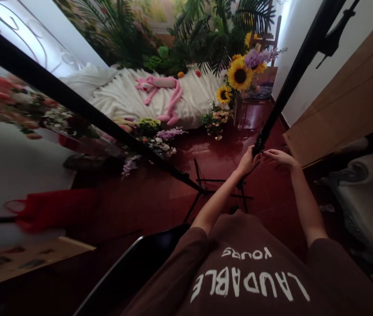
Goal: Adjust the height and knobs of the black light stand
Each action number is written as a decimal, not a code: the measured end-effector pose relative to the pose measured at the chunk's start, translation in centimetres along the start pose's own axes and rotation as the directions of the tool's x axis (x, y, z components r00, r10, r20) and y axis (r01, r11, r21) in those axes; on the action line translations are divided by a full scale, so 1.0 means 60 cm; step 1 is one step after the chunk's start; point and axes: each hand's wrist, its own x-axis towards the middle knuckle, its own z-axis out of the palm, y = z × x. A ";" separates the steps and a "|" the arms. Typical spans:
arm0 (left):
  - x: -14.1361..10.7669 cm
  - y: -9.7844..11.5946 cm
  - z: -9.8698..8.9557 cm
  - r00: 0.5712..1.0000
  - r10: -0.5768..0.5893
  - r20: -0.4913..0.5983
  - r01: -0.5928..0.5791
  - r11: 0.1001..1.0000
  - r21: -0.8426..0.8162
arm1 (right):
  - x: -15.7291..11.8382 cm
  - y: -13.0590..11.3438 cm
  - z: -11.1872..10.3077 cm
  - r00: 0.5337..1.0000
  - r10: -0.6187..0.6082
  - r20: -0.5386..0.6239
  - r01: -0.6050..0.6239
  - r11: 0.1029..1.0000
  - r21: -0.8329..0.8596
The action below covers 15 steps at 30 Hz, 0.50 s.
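Observation:
Two long black stands rise from the dark red floor. My left hand (247,161) is wrapped round the lower part of the right black stand (277,105). Just to the right of the same pole, my right hand (279,158) has its fingers stretched toward a small knob or clamp, too small and dark to tell whether the fingertips touch it. The left black stand (107,123) slants across the view, its legs spread on the floor left of my arms.
A white draped couch (199,94) carries a pink plush toy (165,83). Sunflowers (239,74) and other flowers surround it. A wooden panel (344,87) leans at right, near a pale sofa (371,197). A red bag (51,208) lies at left; a black flat object (134,267) is beside me.

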 end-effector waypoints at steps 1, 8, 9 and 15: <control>0.000 -0.001 -0.001 1.000 0.004 0.005 -0.004 1.000 0.000 | 0.000 0.003 -0.001 1.000 -0.011 -0.012 0.011 1.000 0.012; 0.004 0.001 -0.005 1.000 0.015 0.012 -0.015 1.000 -0.003 | 0.006 0.018 0.020 0.948 -0.263 -0.180 0.275 0.961 0.042; 0.004 0.001 -0.005 1.000 0.014 0.018 -0.014 1.000 -0.008 | 0.009 0.021 0.025 0.932 -0.292 -0.216 0.308 0.950 0.044; 0.002 0.002 -0.006 1.000 -0.005 0.028 0.006 1.000 -0.028 | 0.029 0.051 0.037 0.792 -0.365 -0.489 0.406 0.913 -0.025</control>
